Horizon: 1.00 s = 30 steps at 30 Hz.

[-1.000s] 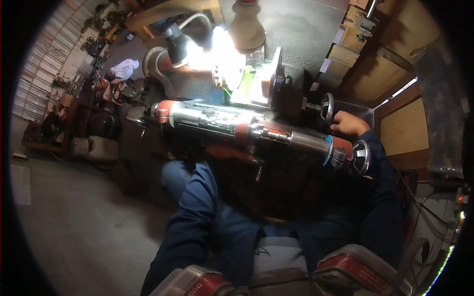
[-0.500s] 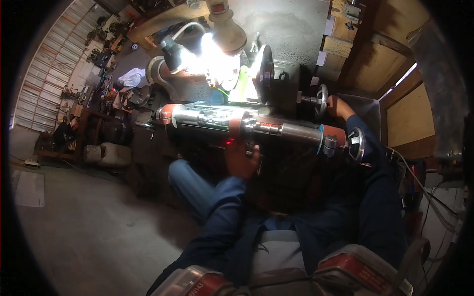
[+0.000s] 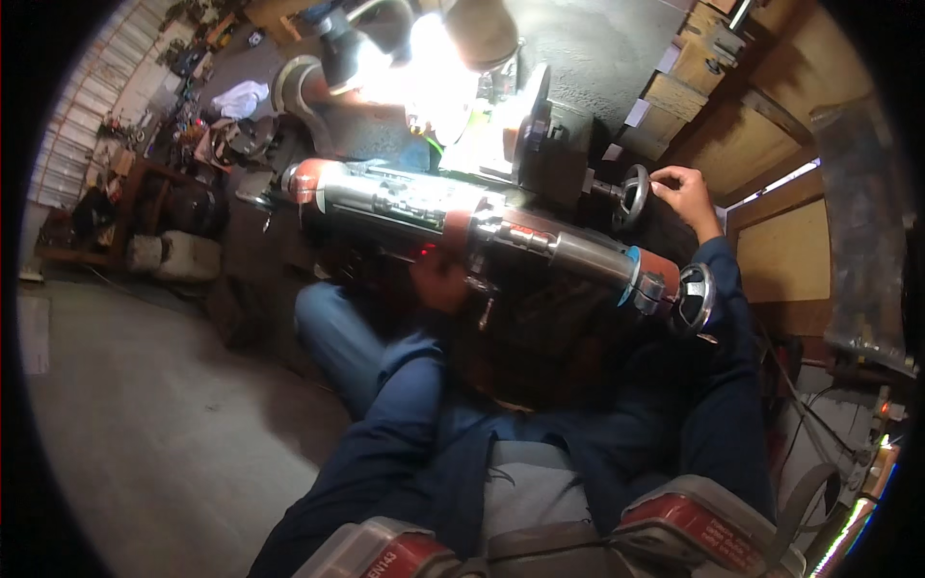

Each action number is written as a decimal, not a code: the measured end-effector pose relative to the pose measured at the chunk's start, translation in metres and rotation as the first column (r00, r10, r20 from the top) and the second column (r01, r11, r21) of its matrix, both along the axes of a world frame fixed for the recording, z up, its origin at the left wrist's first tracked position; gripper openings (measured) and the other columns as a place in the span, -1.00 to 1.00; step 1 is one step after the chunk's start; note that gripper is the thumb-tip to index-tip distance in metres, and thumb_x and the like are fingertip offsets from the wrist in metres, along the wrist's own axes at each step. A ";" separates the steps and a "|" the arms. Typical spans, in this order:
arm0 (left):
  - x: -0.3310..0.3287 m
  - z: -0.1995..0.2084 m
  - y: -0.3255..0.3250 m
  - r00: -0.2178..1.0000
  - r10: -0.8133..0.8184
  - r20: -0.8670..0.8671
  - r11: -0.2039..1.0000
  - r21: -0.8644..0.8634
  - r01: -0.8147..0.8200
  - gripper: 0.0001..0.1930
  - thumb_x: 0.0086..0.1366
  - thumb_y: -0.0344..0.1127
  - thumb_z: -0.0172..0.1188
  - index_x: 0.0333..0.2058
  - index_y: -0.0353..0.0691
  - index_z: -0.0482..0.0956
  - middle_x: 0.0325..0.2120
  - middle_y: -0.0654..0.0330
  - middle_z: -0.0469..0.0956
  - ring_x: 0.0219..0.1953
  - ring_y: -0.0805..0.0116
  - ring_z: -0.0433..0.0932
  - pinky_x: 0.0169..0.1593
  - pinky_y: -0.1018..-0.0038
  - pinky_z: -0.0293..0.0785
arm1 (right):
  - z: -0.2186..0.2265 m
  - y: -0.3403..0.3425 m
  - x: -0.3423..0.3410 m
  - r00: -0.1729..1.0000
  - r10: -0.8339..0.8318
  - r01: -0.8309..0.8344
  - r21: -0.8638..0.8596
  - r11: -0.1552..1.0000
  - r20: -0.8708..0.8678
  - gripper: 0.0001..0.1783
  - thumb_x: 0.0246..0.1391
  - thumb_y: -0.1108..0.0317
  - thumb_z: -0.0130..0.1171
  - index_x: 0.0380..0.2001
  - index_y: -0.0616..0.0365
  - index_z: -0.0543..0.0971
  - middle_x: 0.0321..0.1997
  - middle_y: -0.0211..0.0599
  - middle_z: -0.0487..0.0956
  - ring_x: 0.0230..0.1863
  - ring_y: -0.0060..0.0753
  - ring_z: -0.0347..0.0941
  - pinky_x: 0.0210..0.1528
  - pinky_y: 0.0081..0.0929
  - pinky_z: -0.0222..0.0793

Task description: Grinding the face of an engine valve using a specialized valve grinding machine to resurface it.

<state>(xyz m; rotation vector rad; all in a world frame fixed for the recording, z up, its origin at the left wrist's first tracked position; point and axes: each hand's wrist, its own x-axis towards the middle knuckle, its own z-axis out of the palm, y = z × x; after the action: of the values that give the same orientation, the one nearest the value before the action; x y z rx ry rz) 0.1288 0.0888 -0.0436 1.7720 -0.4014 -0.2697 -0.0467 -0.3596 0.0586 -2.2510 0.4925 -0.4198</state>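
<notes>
I sit at a grinding machine with a long steel and red cylindrical table (image 3: pixel 501 231) across its front. My right hand (image 3: pixel 682 191) is up at the small black handwheel (image 3: pixel 633 196) behind the table, fingers curled on its rim. My left hand (image 3: pixel 441 279) reaches under the table's middle, by a small lever (image 3: pixel 485 306) and a red indicator light; its fingers are in shadow. A grinding wheel (image 3: pixel 529 125) stands lit by a bright lamp (image 3: pixel 424 67). A chrome handwheel (image 3: pixel 696 299) caps the table's right end.
Wooden panels (image 3: pixel 780 250) and a dark pipe (image 3: pixel 858 193) stand on the right. Cluttered benches with tools (image 3: pixel 154 183) and a white rag (image 3: pixel 241 96) fill the far left. Grey concrete floor (image 3: pixel 145 405) lies to my left. Red and grey gear (image 3: pixel 694 530) hangs at my chest.
My left hand rose from my lap to the underside of the table. My right hand stayed at the small black handwheel, shifting on its rim. The view swung with my head.
</notes>
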 end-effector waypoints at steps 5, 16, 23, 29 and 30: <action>-0.003 -0.030 0.000 0.921 0.074 -0.384 0.997 0.048 -0.060 -0.68 0.09 -0.33 0.28 -0.14 -0.20 0.56 -0.26 -0.04 0.62 -0.16 0.01 0.61 -0.11 0.22 0.55 | -0.033 -0.014 -0.001 0.996 -0.061 0.053 0.136 0.989 0.058 -0.85 0.17 0.51 0.29 -0.20 0.25 0.72 -0.26 -0.47 0.70 -0.24 -0.66 0.53 -0.12 -0.60 0.44; -0.008 0.007 0.034 0.997 -0.076 0.004 0.925 0.374 0.069 -0.33 0.08 -0.39 0.30 0.22 -0.26 0.35 0.04 -0.19 0.54 0.16 -0.14 0.50 0.22 0.22 0.45 | 0.004 0.010 -0.011 0.731 0.307 -0.082 0.369 0.926 -0.609 -0.74 0.12 0.32 0.33 -0.20 0.29 0.70 -0.43 -0.35 0.67 -0.48 -0.58 0.51 -0.39 -0.52 0.42; -0.003 -0.109 0.029 0.576 -0.813 0.086 0.448 0.725 0.523 -0.75 0.23 -0.25 0.15 -0.22 -0.28 0.65 -0.33 -0.10 0.66 -0.21 -0.11 0.65 -0.09 0.11 0.57 | -0.023 0.005 0.012 0.980 -0.115 0.169 0.386 0.907 -0.160 -0.73 0.33 0.45 0.06 0.00 0.19 0.66 -0.41 -0.52 0.60 -0.48 -0.69 0.39 -0.48 -0.61 0.29; -0.051 -0.086 0.017 0.597 -0.799 0.077 0.601 0.170 0.781 -0.87 0.28 -0.27 0.17 -0.28 -0.16 0.59 -0.52 0.12 0.55 -0.46 0.11 0.55 -0.31 0.21 0.51 | -0.094 -0.045 -0.009 0.736 0.322 -0.297 0.144 0.944 -0.595 -0.57 0.25 0.28 0.18 0.13 0.24 0.58 -0.18 -0.22 0.68 -0.29 -0.49 0.58 -0.23 -0.49 0.52; -0.045 -0.084 0.022 0.615 -0.780 0.119 0.625 0.209 0.752 -0.88 0.28 -0.28 0.17 -0.28 -0.15 0.59 -0.51 0.13 0.56 -0.45 0.13 0.56 -0.31 0.21 0.52 | -0.087 -0.049 -0.020 0.784 0.249 -0.236 0.098 0.967 -0.569 -0.55 0.26 0.26 0.19 0.15 0.25 0.56 -0.14 -0.21 0.68 -0.24 -0.48 0.58 -0.17 -0.48 0.52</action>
<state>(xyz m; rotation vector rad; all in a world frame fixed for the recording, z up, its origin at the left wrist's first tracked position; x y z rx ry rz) 0.0834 0.1111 -0.1273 1.6665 -1.3402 -0.7503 -0.0668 -0.4085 -0.0287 -2.3599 0.4917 0.4269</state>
